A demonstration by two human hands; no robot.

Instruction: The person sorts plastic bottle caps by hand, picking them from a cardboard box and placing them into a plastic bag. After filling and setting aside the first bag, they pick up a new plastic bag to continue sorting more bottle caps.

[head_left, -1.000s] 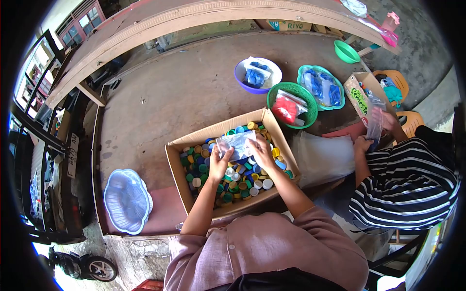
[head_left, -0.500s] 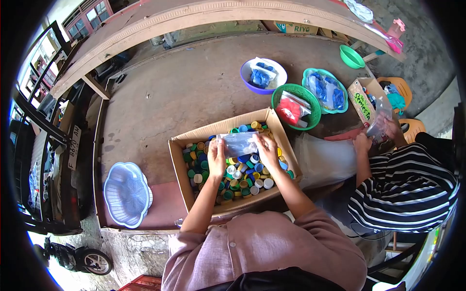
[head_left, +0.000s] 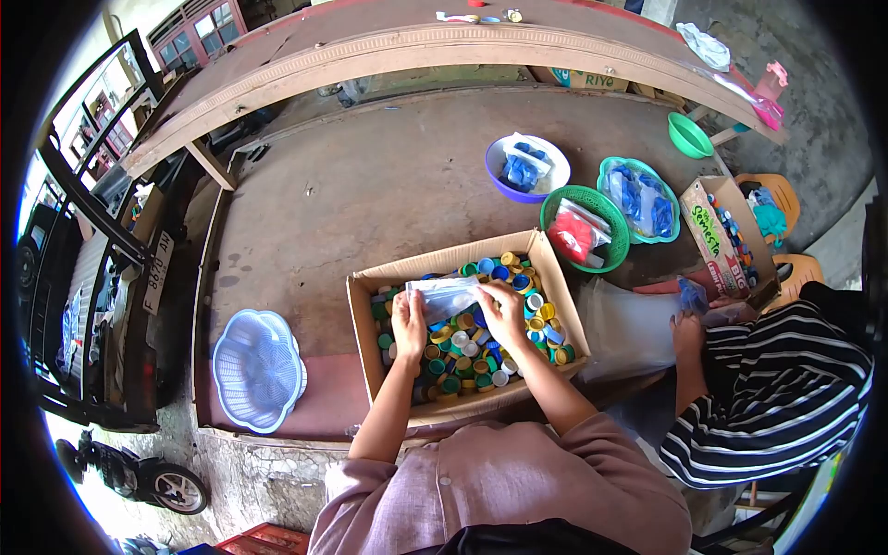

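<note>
A clear plastic bag [head_left: 446,298] is stretched between my two hands over an open cardboard box [head_left: 359,319]. My left hand [head_left: 408,324] pinches the bag's left end, and my right hand [head_left: 502,313] has its fingers closed on the right end. Beneath them the box is filled with loose bottle caps [head_left: 462,365] in yellow, green, blue and white. The bag hides some of the caps behind it.
A pale blue plastic basket [head_left: 260,372] stands at left. Beyond the box are a green basket [head_left: 622,252], a purple-rimmed bowl [head_left: 563,185] and a turquoise basket [head_left: 673,231], all holding bagged items. At right, a striped-sleeved person [head_left: 777,379] works beside a labelled carton [head_left: 708,227].
My view has shifted, so the scene sits further right and the far bench shows more. My hands still hold the bag. The person at right now has a bag with blue contents.
</note>
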